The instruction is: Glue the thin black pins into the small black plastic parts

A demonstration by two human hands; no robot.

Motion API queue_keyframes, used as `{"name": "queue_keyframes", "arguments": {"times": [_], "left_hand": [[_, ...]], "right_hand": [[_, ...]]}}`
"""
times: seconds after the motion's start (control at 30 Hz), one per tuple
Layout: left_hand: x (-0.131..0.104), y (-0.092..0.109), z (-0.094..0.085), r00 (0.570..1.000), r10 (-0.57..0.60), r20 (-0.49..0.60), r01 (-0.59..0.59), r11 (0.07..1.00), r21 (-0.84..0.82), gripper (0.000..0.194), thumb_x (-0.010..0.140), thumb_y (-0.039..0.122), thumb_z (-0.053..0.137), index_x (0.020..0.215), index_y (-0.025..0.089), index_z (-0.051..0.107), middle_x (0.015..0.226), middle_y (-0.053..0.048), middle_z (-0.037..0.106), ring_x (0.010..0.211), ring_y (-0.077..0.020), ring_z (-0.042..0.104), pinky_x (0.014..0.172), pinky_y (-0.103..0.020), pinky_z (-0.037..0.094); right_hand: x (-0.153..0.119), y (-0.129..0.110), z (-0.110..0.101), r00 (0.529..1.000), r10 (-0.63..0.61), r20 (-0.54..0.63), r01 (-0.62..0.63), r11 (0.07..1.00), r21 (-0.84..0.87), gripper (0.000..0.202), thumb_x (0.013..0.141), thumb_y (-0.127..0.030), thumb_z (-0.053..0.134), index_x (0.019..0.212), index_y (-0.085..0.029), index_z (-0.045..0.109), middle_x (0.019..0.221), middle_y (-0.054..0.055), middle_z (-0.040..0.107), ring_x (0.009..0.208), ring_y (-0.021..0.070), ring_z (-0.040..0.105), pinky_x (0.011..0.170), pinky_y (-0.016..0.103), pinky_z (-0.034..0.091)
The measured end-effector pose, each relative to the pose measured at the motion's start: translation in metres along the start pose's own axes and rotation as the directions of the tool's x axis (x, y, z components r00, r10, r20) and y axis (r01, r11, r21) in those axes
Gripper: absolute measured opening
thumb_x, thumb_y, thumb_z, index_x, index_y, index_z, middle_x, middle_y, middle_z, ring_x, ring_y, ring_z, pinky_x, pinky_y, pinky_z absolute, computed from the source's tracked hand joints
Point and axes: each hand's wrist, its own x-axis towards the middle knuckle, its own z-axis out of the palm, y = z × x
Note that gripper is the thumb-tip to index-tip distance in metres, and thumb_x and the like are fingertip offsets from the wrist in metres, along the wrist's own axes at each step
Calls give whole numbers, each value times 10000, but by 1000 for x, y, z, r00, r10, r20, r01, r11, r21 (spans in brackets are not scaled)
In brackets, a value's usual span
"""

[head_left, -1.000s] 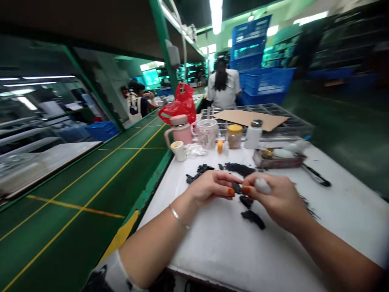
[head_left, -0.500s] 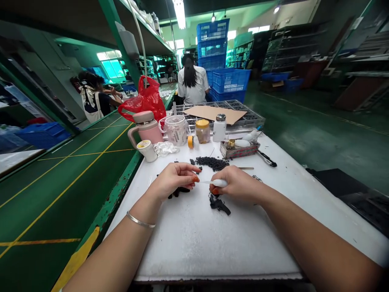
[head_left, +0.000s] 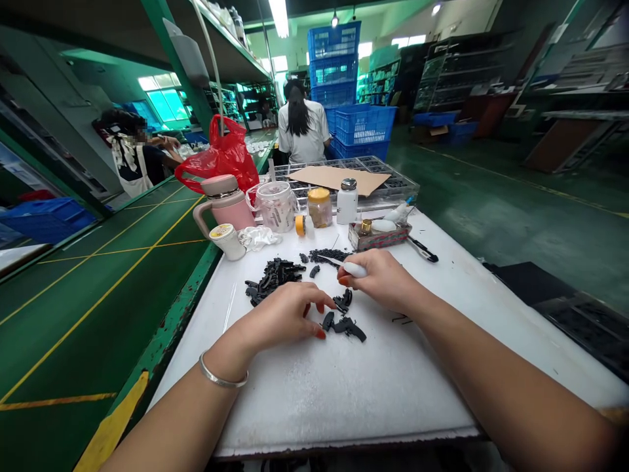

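My right hand (head_left: 388,278) is closed round a small white squeeze bottle (head_left: 354,269) whose thin nozzle points left, above the table. Lower and to the left, my left hand (head_left: 289,314) is open, thumb and fingers apart. Its fingertips are close to a small black part (head_left: 328,320) and a black curved piece (head_left: 343,301); whether they touch is hard to tell. Just right of these lies a black pistol-shaped part (head_left: 350,328). Behind my left hand is a pile of black parts (head_left: 275,278). Many tiny black pieces (head_left: 322,254) lie heaped beyond the bottle's nozzle.
Along the back of the white table (head_left: 344,400) stand a pink mug (head_left: 230,210), a plastic tub (head_left: 276,206), a yellow-lidded jar (head_left: 319,208) and a white bottle (head_left: 347,202). A cutter knife (head_left: 422,249) lies right of a small box (head_left: 378,237). A green conveyor belt (head_left: 108,288) runs on the left.
My left hand has come down toward the black parts and its fingers have spread. My right hand has lifted away with the squeeze bottle. A small black part now lies beside the pistol-shaped one.
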Motion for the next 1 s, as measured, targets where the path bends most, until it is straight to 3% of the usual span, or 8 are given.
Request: {"name": "queue_keyframes", "arguments": {"times": [0.17,0.37,0.5,0.83,1.0], "left_hand": [[2,3,7,1000,-4,13,4,1000,18,319,651,275,787,948,220,686,853,-20,626,735,-163,545,649,-256,418],[3,1,1,980,-116,-160,47,922,-383,354,657,223,773,989,195,656,993,-48,658,863,-182,599,661,-249,483],[4,2,1,972,-145,-187,26,852,-523,386,630,220,801,981,168,648,927,-52,676,863,-198,628,737,-288,511],[5,3,1,958,-204,-199,80,863,-499,341,581,259,823,849,155,640,834,-34,673,766,-187,625,695,-285,492],[6,4,-2,957,-257,-134,125,783,-610,337,551,221,830,806,134,629,754,-25,654,711,-153,599,655,-249,457]], "right_hand": [[0,-3,2,1000,-7,-9,7,1000,8,87,736,-201,626,686,-177,693,650,-14,662,634,130,571,544,219,343],[-6,-11,0,995,-100,15,96,981,167,85,766,-184,612,752,-167,694,661,-24,645,634,117,557,562,212,365],[-12,-20,2,974,-227,-14,223,941,253,72,765,-195,662,822,-176,701,721,-19,666,678,123,587,598,207,396],[-11,-17,12,935,-353,-23,354,931,89,77,794,-147,634,793,-183,702,733,2,657,667,119,586,599,219,379],[-13,-14,16,913,-405,-47,407,912,41,109,824,-142,591,850,-175,692,775,25,648,708,136,579,639,237,391]]}}
